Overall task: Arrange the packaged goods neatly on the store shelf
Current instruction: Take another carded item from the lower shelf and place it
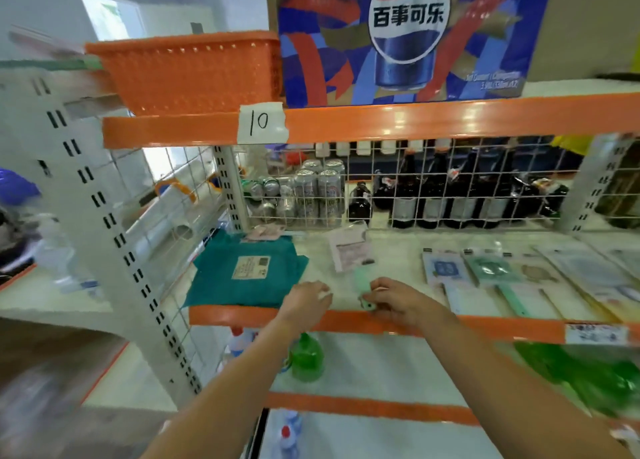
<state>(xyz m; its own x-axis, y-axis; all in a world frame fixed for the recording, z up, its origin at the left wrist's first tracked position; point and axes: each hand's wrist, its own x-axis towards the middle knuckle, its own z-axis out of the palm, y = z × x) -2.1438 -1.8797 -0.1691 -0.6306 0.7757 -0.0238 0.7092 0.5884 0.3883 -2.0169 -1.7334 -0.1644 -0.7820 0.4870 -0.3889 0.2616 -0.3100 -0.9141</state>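
Head view: both arms are reaching in over the orange front lip of the middle shelf (242,315). The right hand (398,301) is pinching a small pale green packet (363,290) at its near end, fingers curled round it, and the packet is sitting low over the shelf board near the front edge. The left hand (306,297) is hovering just beside it, fingers loosely bent, apparently holding nothing, though blur is making that hard to confirm. A teal folded cloth pack (247,273) is lying to the left, a clear sleeve with a pink card (349,250) is lying behind the green packet, and a row of flat carded packs (485,273) is lying to the right.

Judgement: the step in hand is placing the green packet. Doing it well likely means laying it flat, squared to the front lip, in the gap between the cloth pack and the carded row, with the left hand steadying it.

Hard to make out: motion blur is smearing the packet's print and shape. The far right packs are running out of frame. Cans and bottles behind the wire mesh (450,181) are only partly readable.
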